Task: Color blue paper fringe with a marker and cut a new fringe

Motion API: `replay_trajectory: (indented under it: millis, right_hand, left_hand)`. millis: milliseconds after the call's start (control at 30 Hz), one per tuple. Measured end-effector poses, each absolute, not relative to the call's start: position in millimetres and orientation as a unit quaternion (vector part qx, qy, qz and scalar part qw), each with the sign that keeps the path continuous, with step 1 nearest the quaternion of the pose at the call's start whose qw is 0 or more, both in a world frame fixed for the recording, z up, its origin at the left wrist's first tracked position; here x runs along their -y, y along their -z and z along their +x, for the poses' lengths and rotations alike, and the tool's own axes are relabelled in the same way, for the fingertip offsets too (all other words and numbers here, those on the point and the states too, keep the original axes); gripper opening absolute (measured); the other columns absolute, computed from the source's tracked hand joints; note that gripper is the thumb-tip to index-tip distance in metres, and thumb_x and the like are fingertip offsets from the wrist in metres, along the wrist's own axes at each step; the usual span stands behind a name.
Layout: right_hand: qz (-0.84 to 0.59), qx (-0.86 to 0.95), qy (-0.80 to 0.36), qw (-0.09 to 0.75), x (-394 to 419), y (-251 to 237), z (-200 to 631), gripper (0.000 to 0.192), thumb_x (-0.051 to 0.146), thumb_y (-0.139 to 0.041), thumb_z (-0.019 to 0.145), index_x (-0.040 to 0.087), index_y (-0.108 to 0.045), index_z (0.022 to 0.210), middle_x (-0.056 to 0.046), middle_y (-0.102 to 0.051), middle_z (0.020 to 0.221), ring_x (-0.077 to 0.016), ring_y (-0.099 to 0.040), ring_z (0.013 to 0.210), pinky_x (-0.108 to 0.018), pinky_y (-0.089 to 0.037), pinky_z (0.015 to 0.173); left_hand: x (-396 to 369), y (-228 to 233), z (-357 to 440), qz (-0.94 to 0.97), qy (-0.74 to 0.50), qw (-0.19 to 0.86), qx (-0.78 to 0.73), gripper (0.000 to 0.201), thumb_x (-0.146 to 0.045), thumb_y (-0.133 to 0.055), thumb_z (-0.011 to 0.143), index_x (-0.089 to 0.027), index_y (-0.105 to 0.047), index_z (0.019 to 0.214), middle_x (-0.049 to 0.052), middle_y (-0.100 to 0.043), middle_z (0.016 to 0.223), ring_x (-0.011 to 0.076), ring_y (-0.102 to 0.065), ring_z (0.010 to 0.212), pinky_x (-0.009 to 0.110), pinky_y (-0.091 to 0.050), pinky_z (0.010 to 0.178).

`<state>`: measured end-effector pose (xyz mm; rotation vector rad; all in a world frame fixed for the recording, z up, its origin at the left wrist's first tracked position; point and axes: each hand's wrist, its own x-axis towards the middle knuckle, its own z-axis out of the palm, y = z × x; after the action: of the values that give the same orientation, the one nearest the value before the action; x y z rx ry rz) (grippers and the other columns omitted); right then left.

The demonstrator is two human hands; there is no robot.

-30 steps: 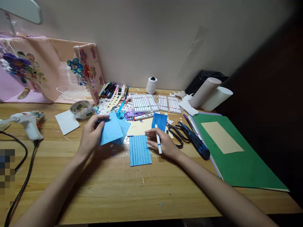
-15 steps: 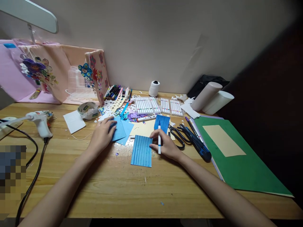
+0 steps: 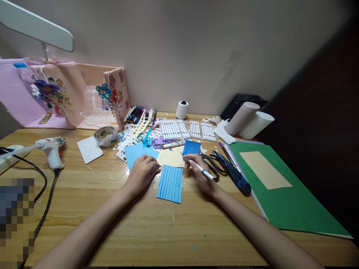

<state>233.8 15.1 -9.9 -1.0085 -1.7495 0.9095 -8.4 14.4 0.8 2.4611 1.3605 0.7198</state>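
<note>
"While the right hand (image 3: 203,184) is grasping a slim white marker (image 3: 204,171), where is the striped blue card (image 3: 169,185) lying?"

"It's lying flat just below the frame's centre, its dark, near-parallel lines running lengthwise, on the grained wooden table (image 3: 134,231)."

"And the left hand (image 3: 143,172)?"

"It's resting near the card's upper left corner, fingers bent; whether they're pinching anything, I can't tell. Plain blue sheets (image 3: 134,152) are overlapping behind it."
</note>
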Motion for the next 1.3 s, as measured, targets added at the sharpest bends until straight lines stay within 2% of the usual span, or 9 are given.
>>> replay_trajectory:
  millis: [67,167,333,500,667,833,1100,1200,1300]
  right_hand:
    - [-0.379,0.704,-0.402,0.447,-13,9,233,0.025,0.034,-0.037,0.093,0.021,-0.052,0.108,-0.002,-0.055,0.079,-0.0170,-0.055,0.075,-0.032,-0.044,0.067]
    - [-0.337,0.676,-0.478,0.448,-9,10,231,0.022,0.039,-0.047,0.089,0.022,-0.048,0.101,-0.002,-0.056,0.082,-0.0166,-0.057,0.074,-0.030,-0.046,0.064]
    - [-0.303,0.661,-0.549,0.412,-4,12,227,0.023,0.042,-0.053,0.086,0.021,-0.047,0.095,-0.004,-0.059,0.085,-0.0171,-0.060,0.078,-0.029,-0.047,0.063]
    - [-0.305,0.704,-0.527,0.366,-2,3,229,0.023,0.040,-0.051,0.088,0.019,-0.054,0.095,-0.007,-0.064,0.089,-0.0190,-0.061,0.082,-0.033,-0.048,0.070]
    - [-0.301,0.724,-0.522,0.335,1,-5,229,0.019,0.037,-0.053,0.088,0.018,-0.056,0.089,-0.007,-0.067,0.087,-0.0196,-0.063,0.082,-0.033,-0.049,0.071]
    - [-0.277,0.751,-0.507,0.319,2,2,230,0.014,0.030,-0.049,0.090,0.018,-0.055,0.093,-0.007,-0.065,0.090,-0.0188,-0.062,0.083,-0.033,-0.048,0.073]
    - [-0.250,0.806,-0.453,0.288,3,-7,228,0.014,0.028,-0.050,0.088,0.018,-0.058,0.093,-0.007,-0.067,0.091,-0.0175,-0.061,0.079,-0.030,-0.048,0.069]
    - [-0.279,0.787,-0.468,0.291,-6,-18,236,0.017,0.031,-0.052,0.088,0.018,-0.061,0.092,-0.006,-0.068,0.088,-0.0174,-0.063,0.079,-0.029,-0.049,0.069]
    - [-0.328,0.766,-0.431,0.345,-27,-28,262,0.016,0.029,-0.051,0.089,0.019,-0.060,0.097,-0.005,-0.069,0.086,-0.0178,-0.065,0.082,-0.031,-0.050,0.073]
  left_hand:
    - [-12,-3,-9,0.820,-0.280,0.163,-0.472,0.012,-0.027,-0.053,0.088,-0.020,-0.063,0.087,0.004,-0.065,0.088,0.0203,-0.051,0.086,0.034,-0.041,0.074]
    - [-8,-7,-8,0.781,-0.326,0.229,-0.481,0.014,-0.029,-0.051,0.090,-0.020,-0.061,0.089,0.003,-0.064,0.088,0.0183,-0.053,0.084,0.033,-0.042,0.074]
    - [-3,-10,-5,0.764,-0.345,0.288,-0.463,0.014,-0.031,-0.053,0.088,-0.021,-0.063,0.088,0.003,-0.063,0.087,0.0176,-0.056,0.084,0.033,-0.044,0.075]
    - [1,-11,-1,0.767,-0.336,0.336,-0.430,0.014,-0.029,-0.054,0.087,-0.020,-0.064,0.090,0.004,-0.065,0.088,0.0180,-0.058,0.085,0.033,-0.045,0.076]
    - [6,-14,3,0.753,-0.324,0.402,-0.408,0.014,-0.029,-0.053,0.086,-0.018,-0.062,0.085,0.003,-0.065,0.081,0.0160,-0.059,0.074,0.028,-0.045,0.068]
    - [11,-12,2,0.735,-0.336,0.417,-0.416,0.012,-0.026,-0.057,0.082,-0.017,-0.061,0.074,0.002,-0.062,0.072,0.0149,-0.056,0.069,0.026,-0.043,0.064]
    - [15,-17,4,0.728,-0.317,0.438,-0.421,0.016,-0.028,-0.056,0.081,-0.018,-0.063,0.070,0.002,-0.062,0.068,0.0157,-0.056,0.066,0.026,-0.044,0.060]
    - [12,-15,8,0.726,-0.302,0.436,-0.438,0.019,-0.033,-0.053,0.085,-0.020,-0.065,0.079,0.002,-0.065,0.075,0.0175,-0.060,0.070,0.028,-0.048,0.064]
    - [7,-4,10,0.767,-0.302,0.347,-0.447,0.027,-0.036,-0.046,0.090,-0.025,-0.058,0.111,0.006,-0.063,0.107,0.0219,-0.060,0.094,0.036,-0.049,0.081]
